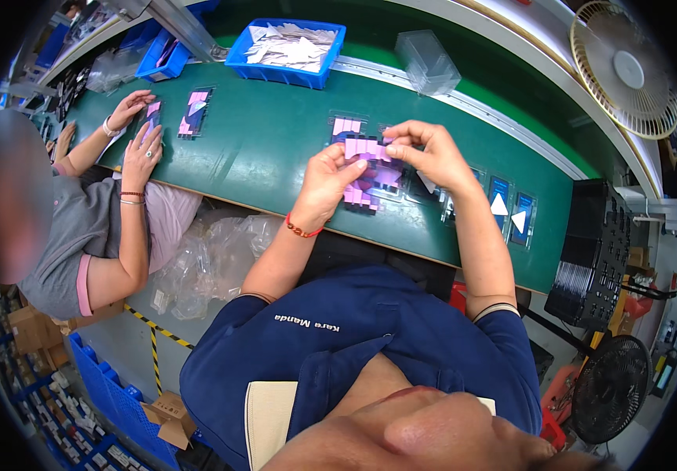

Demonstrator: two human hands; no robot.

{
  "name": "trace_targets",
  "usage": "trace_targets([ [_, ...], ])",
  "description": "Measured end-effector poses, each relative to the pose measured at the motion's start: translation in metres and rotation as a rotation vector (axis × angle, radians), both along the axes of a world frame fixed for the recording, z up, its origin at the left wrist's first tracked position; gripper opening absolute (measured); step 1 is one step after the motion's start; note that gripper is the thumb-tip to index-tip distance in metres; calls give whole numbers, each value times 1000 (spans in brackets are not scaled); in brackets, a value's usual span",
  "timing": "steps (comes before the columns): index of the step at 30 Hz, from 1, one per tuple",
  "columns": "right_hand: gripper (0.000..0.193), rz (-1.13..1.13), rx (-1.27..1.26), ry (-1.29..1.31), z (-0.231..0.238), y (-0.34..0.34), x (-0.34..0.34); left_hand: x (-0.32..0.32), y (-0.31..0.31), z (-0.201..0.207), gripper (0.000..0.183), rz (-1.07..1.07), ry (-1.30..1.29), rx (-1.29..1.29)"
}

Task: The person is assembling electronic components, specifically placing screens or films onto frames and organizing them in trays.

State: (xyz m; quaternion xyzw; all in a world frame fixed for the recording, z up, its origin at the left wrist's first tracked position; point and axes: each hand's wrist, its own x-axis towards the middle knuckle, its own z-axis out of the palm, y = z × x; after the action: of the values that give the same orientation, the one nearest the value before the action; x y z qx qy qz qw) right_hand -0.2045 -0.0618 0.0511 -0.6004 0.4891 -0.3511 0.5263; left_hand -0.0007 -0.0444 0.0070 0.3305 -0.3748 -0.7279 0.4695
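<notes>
A flat pink-and-dark panel (363, 147) is raised just above the green worktable, one end in each hand. My left hand (327, 182) pinches its left end between thumb and fingers. At its right end, the thumb and fingertips of my right hand (431, 155) close on the edge. Beneath lie more pink-purple panels (360, 206), overlapping and partly hidden by my hands. Another pink panel (346, 125) rests just beyond. By my right forearm, blue rectangular pieces with white triangles (498, 206) lie in clear trays.
The green worktable (268, 125) bears a blue bin of white slips (291, 49) and a clear plastic box (428, 63). At the left, a co-worker's hands (141, 153) touch a similar panel. Stacked black trays (591, 255) stand at the right end, near two fans (629, 71).
</notes>
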Motion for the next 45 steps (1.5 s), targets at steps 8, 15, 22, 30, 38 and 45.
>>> trace_targets([
  [8,15,-242,86,86,-29,9,-63,-16,-6,3,15,21,-77,19],
  [15,18,-274,-157,538,-30,0,-65,-13,-8,10,16,1,-83,5],
  [22,19,-320,-345,724,-41,2,-65,-17,-5,12,16,13,-93,-19],
  [30,23,-370,-252,292,-9,39,-45,-58,2,10,25,-8,-88,-44],
  [38,10,-409,55,-26,-27,62,-114,-95,24,9,46,1,-459,-456],
  [45,24,-530,-91,814,-33,74,-109,-99,41,4,22,104,-825,-1117],
])
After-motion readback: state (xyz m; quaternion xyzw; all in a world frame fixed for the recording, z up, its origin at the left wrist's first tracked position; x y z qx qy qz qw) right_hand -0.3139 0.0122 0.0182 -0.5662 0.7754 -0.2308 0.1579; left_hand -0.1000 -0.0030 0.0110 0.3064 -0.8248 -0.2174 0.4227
